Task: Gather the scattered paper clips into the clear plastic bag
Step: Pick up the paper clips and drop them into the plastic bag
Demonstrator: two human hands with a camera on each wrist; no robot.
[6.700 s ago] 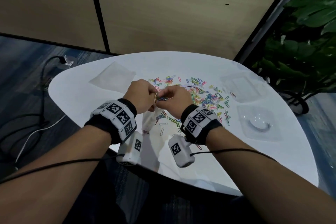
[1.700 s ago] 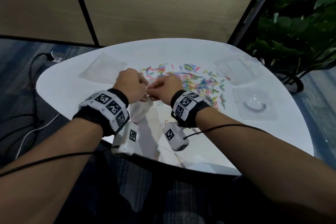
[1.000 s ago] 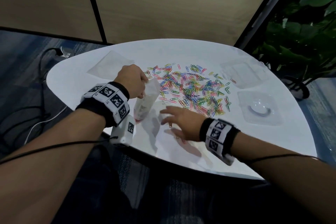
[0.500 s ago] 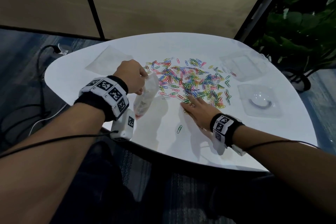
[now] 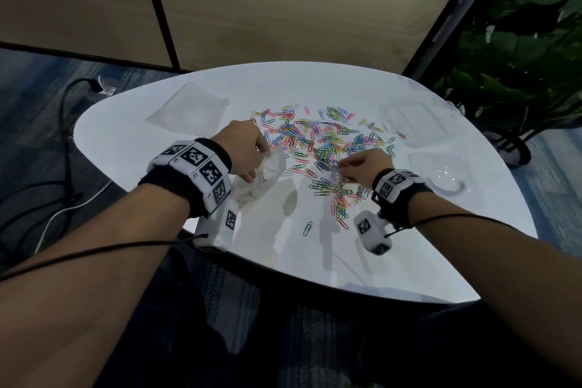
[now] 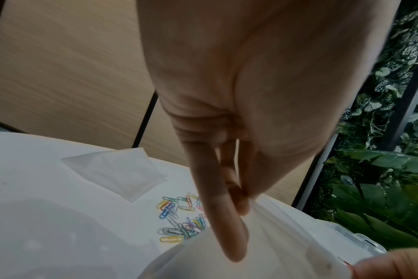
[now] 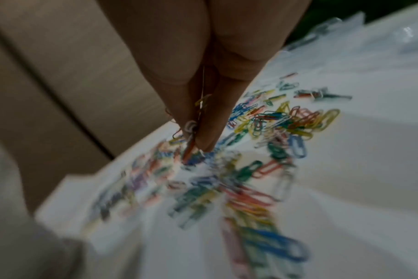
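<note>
Several coloured paper clips (image 5: 324, 148) lie scattered over the middle of the white table (image 5: 409, 249). My left hand (image 5: 248, 151) pinches the rim of the clear plastic bag (image 5: 264, 179) and holds it upright just left of the pile; in the left wrist view the fingers (image 6: 229, 226) grip the bag (image 6: 274, 251) edge. My right hand (image 5: 356, 167) hovers low over the pile's near side, fingertips pinched on a few paper clips (image 7: 191, 136). A single green clip (image 5: 308, 228) lies apart near the front.
A flat spare bag (image 5: 189, 110) lies at the back left. Clear plastic box parts (image 5: 412, 116) and a lid (image 5: 447, 179) sit on the right. Green plants (image 5: 519, 57) stand beyond the right edge, cables (image 5: 63, 167) on the floor at left.
My right hand left the bag's mouth, swept down to the front of the table, then moved into the pile and closed its fingertips on clips. The left hand kept holding the bag.
</note>
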